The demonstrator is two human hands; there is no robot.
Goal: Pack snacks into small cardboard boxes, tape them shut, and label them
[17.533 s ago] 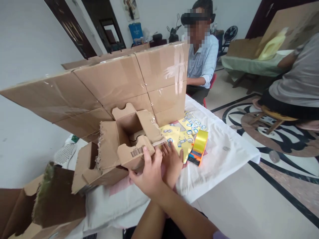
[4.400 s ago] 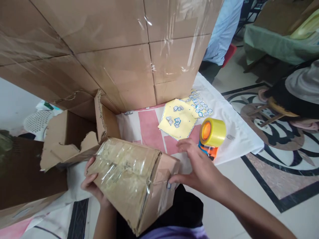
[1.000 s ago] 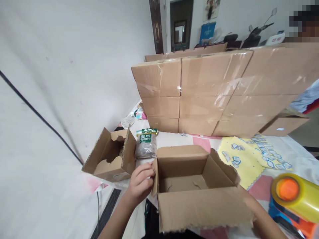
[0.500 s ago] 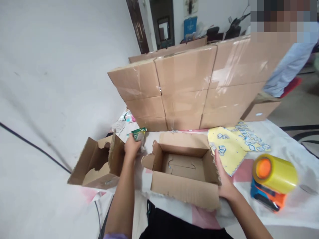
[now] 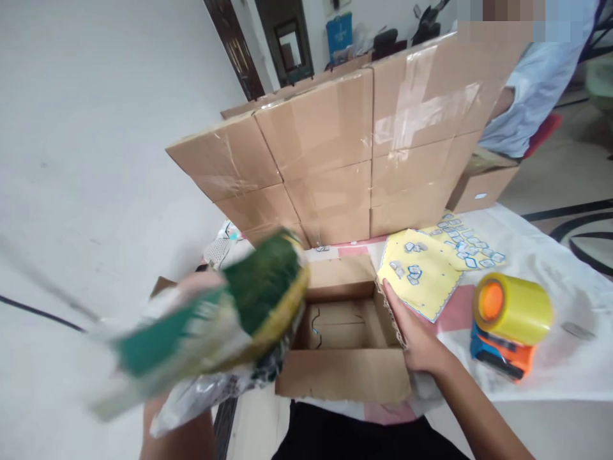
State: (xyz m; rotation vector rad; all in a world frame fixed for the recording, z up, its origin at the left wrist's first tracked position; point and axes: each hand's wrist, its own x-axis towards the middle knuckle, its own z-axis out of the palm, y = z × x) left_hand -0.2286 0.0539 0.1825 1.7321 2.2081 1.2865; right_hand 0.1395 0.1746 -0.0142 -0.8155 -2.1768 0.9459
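Note:
An open cardboard box (image 5: 342, 377) stands on the table in front of me, its inside bare. My right hand (image 5: 416, 337) grips the box's right wall, thumb inside. My left hand (image 5: 179, 418) is mostly hidden behind a green and white packet (image 5: 215, 319) that it holds up close to the camera, left of the box and blurred by motion.
A wall of taped cardboard boxes (image 5: 345, 140) stands behind the open box. Yellow sticker sheets (image 5: 426, 275) and a tape dispenser with a yellow roll (image 5: 510, 322) lie to the right on the white cloth (image 5: 565, 370). A person in a light blue shirt (image 5: 536, 89) sits behind the boxes.
My left hand has lifted the green packet from the table behind the box up toward the camera. My right hand stays on the box's right wall.

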